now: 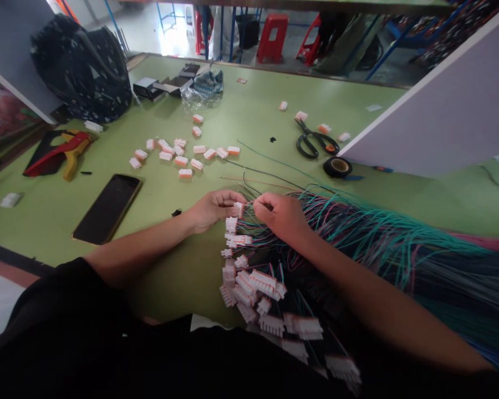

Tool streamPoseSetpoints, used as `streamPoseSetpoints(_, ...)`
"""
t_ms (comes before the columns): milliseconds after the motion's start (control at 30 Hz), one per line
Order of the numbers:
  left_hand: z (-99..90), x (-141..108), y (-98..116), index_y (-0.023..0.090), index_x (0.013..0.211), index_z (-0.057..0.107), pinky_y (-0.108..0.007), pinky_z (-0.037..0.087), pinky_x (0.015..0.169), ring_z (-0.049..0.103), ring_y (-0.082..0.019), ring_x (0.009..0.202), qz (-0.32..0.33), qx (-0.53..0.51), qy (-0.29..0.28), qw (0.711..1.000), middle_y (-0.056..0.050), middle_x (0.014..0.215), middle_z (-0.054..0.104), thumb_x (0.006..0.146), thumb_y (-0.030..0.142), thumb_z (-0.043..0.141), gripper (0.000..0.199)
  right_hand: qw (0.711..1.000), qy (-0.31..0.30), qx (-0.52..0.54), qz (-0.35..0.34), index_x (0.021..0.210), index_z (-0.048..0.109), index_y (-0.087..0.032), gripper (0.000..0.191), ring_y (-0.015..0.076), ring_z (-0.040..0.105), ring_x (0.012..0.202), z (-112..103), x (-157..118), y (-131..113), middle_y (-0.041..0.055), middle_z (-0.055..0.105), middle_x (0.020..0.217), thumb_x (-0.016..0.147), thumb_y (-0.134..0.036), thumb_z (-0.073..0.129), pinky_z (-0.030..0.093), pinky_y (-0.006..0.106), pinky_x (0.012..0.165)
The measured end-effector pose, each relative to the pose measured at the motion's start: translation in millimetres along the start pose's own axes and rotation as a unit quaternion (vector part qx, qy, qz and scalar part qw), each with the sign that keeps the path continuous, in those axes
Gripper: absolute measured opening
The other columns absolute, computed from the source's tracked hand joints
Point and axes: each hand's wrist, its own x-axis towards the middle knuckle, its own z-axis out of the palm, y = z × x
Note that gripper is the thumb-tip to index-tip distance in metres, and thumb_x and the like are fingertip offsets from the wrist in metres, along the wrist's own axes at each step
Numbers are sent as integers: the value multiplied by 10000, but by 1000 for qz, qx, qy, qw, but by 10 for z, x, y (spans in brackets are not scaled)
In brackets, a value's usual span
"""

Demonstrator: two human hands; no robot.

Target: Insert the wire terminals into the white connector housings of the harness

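Note:
Between the fingers of my left hand (214,209) is a small white and orange wire connector (238,209). My right hand (280,215) pinches a thin wire just to the right of that connector; the wire's end is too small to make out. Under and beyond my right hand spreads a thick bundle of green, pink and dark wires (382,238). Closer to my body, several white connectors (263,281) hang on the ends of wires. A few loose wire ends, one of them a green wire (274,158), stretch over the table past my hands.
Loose connectors (181,160) lie scattered beyond my left hand. A phone (107,209), a red and yellow tool (60,154) and a dark bag (83,69) are at left. Scissors (315,139) and black tape (337,167) lie near a white panel (436,105) on the green table (258,116).

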Motion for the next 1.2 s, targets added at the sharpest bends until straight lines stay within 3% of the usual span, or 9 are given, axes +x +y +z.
streamPoseSetpoints(233,58,-25,-2,139,747,647,-216,473,621,608,-87,597,13,61,50,997,28,639,675,580,110,739,192,998,-31,44,29,592,595,-167,193,104,474,528,28,20,-16,-4,575,544,716,-241,467,315,220,531)
streamPoseSetpoints(400,91,-55,-30,137,739,671,-242,482,661,610,-106,637,43,121,81,988,11,680,690,588,120,725,162,1000,-23,-4,20,629,602,-164,165,103,470,549,121,4,-28,3,585,576,738,-196,483,308,228,562)
streamPoseSetpoints(500,104,-64,-36,128,745,670,-249,480,649,603,-111,624,52,136,89,985,1,672,686,582,155,737,178,998,-56,-16,20,679,623,-157,186,121,530,628,88,23,-21,27,629,656,776,-190,467,337,233,605)
streamPoseSetpoints(633,147,-56,6,131,791,666,-239,467,604,583,-105,590,75,133,81,985,12,645,659,597,220,739,225,997,-43,-58,-12,938,638,-142,259,194,583,861,-107,50,-50,97,673,946,814,-331,513,396,285,735)
streamPoseSetpoints(700,175,-55,52,136,812,670,-227,452,579,570,-99,585,104,146,75,981,12,665,658,601,225,733,238,993,-25,-99,-62,1151,555,-115,494,254,536,1042,-184,50,-74,159,602,1174,768,-425,589,380,345,858)
streamPoseSetpoints(767,201,-58,115,138,842,677,-217,437,571,566,-94,603,136,171,65,974,2,711,669,615,221,717,245,986,-65,-123,-91,1251,481,-107,610,276,520,1079,-209,49,-80,178,574,1225,754,-435,615,351,381,906)
streamPoseSetpoints(933,275,-34,357,132,793,648,-213,433,571,569,-94,599,142,247,56,957,10,655,650,599,171,697,204,982,-153,-70,-82,923,611,-145,234,165,560,753,-156,72,6,63,653,843,873,-302,445,376,265,686)
streamPoseSetpoints(1133,457,153,606,115,645,594,-201,421,576,543,-74,555,106,277,40,954,21,580,613,598,72,659,91,991,-126,7,-34,663,528,-164,245,124,509,656,-172,32,151,-3,553,653,859,-271,429,379,230,654)
streamPoseSetpoints(1200,532,201,552,116,705,581,-195,416,583,532,-63,547,120,243,100,957,27,591,606,628,77,653,113,995,-103,0,-13,628,516,-167,302,129,525,660,-179,0,190,10,565,652,877,-255,370,391,242,685)
